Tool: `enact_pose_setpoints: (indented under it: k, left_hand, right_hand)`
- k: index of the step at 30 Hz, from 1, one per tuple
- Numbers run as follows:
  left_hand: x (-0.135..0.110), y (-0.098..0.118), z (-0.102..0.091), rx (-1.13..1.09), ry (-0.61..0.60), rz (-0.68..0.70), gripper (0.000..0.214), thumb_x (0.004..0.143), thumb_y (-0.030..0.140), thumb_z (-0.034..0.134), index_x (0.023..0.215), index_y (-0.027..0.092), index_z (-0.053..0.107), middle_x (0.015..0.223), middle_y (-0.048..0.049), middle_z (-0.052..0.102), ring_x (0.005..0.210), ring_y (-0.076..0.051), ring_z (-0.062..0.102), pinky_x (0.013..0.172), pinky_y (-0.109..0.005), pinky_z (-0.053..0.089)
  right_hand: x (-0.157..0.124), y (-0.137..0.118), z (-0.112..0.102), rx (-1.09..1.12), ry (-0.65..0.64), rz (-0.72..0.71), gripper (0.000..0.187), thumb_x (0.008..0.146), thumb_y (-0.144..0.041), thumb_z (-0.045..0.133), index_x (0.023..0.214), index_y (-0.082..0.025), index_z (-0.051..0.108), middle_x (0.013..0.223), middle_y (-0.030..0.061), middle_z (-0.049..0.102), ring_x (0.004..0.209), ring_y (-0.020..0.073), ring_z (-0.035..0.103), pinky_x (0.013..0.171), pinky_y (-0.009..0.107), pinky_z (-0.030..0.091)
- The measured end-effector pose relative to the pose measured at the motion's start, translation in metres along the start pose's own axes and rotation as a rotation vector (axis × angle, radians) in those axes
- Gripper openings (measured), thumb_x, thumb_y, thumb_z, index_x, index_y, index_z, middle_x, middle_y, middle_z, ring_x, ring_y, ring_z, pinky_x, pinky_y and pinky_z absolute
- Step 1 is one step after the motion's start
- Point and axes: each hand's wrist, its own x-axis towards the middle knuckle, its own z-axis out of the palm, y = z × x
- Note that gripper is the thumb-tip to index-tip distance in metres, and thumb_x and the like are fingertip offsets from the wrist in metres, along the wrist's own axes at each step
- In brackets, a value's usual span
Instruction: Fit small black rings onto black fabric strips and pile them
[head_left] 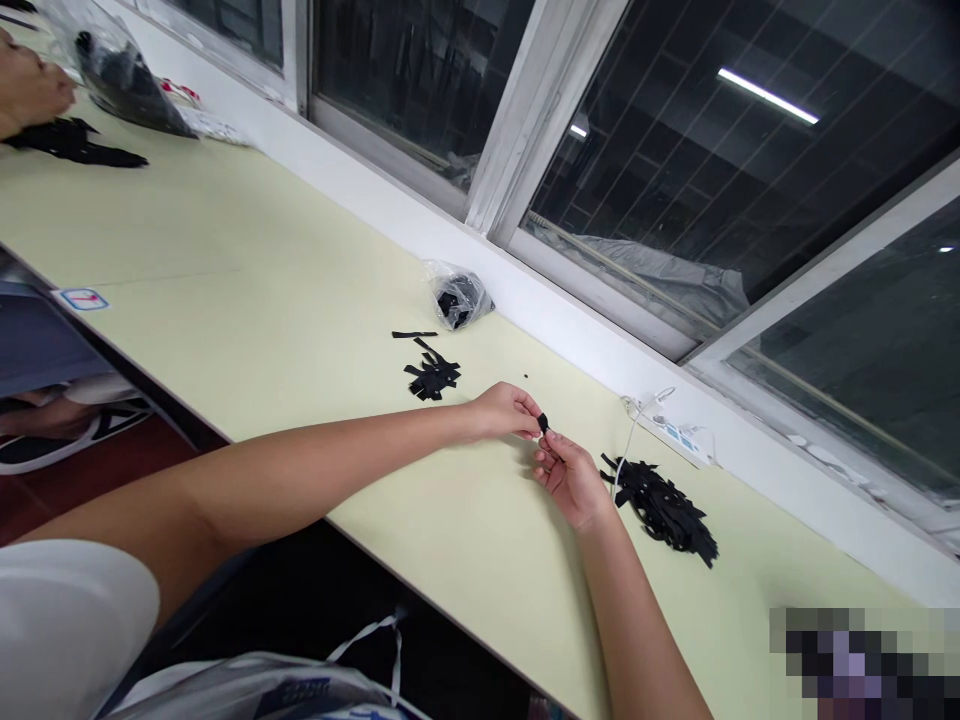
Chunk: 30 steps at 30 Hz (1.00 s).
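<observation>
Pinching small black piece (542, 422): left hand (506, 408), right hand (570, 478), fingers closed on it.

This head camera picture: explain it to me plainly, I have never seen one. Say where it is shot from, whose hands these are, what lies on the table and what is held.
The camera sits on a person's head and looks down, tilted, at their own bare arms. The left hand and right hand meet over a pale table and pinch one small black piece between their fingertips. A large pile of black strips lies beside the right hand, a smaller pile beyond the left. A plastic bag and a white power strip lie by the window. Another person's hand shows far left.
</observation>
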Motion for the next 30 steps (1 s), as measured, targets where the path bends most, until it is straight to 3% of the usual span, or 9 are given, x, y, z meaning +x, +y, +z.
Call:
enact_pose_setpoints:
  k: [6, 16, 30]
  left_hand:
    - [0.004, -0.009, -0.003, 0.09, -0.029, 0.083, 0.027, 0.062, 0.011, 0.081, 0.085, 0.011, 0.067, 0.079, -0.0035, 0.069, 0.072, -0.01, 0.065, 0.07, -0.023, 0.051]
    - [0.002, -0.015, 0.002, 0.103, 0.0, 0.169, 0.039, 0.058, 0.024, 0.087, 0.086, 0.012, 0.063, 0.079, -0.003, 0.066, 0.073, -0.012, 0.063, 0.071, -0.026, 0.051]
    - [0.001, -0.011, 0.005, 0.037, 0.014, 0.18, 0.021, 0.071, 0.012, 0.078, 0.087, 0.009, 0.063, 0.072, -0.0029, 0.068, 0.069, -0.012, 0.067, 0.072, -0.026, 0.053]
  right_hand:
    - [0.0, 0.002, 0.003, -0.132, 0.099, -0.078, 0.042, 0.055, -0.038, 0.091, 0.085, -0.017, 0.07, 0.076, -0.0011, 0.061, 0.064, 0.0093, 0.055, 0.049, 0.019, 0.048]
    - [0.003, 0.008, 0.008, -0.388, 0.199, -0.267, 0.04, 0.064, -0.047, 0.08, 0.089, -0.018, 0.067, 0.076, 0.0008, 0.065, 0.066, 0.0134, 0.058, 0.05, 0.022, 0.048]
    - [0.003, 0.01, 0.011, -0.534, 0.267, -0.372, 0.044, 0.071, -0.055, 0.074, 0.093, -0.018, 0.067, 0.078, 0.0038, 0.069, 0.066, 0.0151, 0.06, 0.05, 0.025, 0.053]
